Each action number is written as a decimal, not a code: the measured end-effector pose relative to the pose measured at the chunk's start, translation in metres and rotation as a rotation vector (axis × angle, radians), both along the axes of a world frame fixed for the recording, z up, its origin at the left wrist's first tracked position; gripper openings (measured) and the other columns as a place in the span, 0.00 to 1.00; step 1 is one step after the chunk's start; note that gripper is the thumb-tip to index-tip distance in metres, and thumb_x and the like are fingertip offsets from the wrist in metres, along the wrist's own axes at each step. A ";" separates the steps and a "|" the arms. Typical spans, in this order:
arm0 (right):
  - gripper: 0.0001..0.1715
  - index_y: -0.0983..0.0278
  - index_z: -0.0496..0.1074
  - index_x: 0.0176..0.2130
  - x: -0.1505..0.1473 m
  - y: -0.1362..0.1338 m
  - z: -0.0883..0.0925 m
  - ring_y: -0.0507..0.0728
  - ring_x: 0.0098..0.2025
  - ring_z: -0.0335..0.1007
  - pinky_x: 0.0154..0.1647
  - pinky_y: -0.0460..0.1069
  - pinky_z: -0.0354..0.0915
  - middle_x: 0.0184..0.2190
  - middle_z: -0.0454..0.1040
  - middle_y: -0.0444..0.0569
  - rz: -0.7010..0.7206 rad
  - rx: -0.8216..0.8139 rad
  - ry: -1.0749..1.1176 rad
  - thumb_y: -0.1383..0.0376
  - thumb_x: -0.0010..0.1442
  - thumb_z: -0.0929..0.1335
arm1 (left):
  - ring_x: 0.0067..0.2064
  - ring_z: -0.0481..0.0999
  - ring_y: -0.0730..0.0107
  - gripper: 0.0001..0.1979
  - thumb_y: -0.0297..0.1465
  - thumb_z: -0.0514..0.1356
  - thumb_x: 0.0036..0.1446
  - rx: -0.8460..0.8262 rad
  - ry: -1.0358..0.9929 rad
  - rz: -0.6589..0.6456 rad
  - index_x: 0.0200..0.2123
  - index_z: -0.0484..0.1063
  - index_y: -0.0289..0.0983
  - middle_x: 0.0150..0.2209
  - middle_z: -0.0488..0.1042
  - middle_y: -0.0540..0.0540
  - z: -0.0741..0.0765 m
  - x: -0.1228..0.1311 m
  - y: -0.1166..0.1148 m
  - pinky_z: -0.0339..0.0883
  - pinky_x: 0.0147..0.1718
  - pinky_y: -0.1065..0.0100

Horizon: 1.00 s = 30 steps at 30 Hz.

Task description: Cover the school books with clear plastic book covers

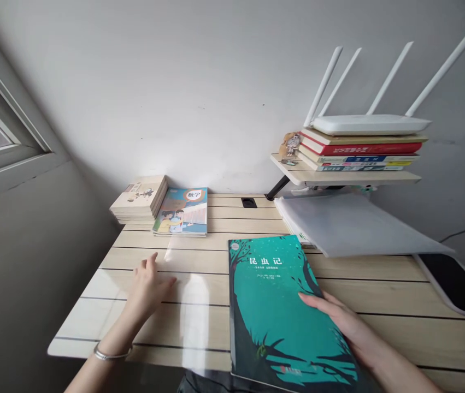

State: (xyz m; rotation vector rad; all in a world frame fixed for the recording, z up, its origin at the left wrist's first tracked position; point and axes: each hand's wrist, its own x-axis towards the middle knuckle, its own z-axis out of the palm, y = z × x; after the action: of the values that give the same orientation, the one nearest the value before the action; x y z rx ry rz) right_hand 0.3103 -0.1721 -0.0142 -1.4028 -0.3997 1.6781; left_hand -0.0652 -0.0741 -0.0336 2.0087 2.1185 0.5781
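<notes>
My right hand grips the right edge of a teal book, thumb on the cover and the other fingers hidden beneath. Dark tree shapes and white Chinese characters decorate that cover. The book is over the front of the slatted desk, its lower end past the edge. My left hand is empty over the desk's left side, fingers apart, a bracelet on the wrist. Beyond it lie a blue math textbook and a stack of beige books.
At the right, a small raised shelf bears stacked books and a white router with upright antennas. Under it, a translucent folder juts forward beside a dark-screened phone. A black socket sits near the wall.
</notes>
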 end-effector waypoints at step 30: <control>0.27 0.63 0.72 0.42 -0.009 0.003 -0.006 0.65 0.46 0.73 0.43 0.54 0.70 0.42 0.78 0.53 -0.043 0.204 -0.306 0.54 0.44 0.73 | 0.23 0.73 0.69 0.09 0.34 0.49 0.54 -0.183 -0.429 -0.135 0.37 0.63 0.39 0.27 0.69 0.51 0.029 0.031 -0.025 0.64 0.26 0.67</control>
State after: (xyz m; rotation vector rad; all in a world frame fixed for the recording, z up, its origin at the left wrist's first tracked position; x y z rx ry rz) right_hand 0.3018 -0.1689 -0.0202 -1.5043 -0.6881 1.3479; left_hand -0.0343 -0.0996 -0.0045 1.7263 1.7048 0.6912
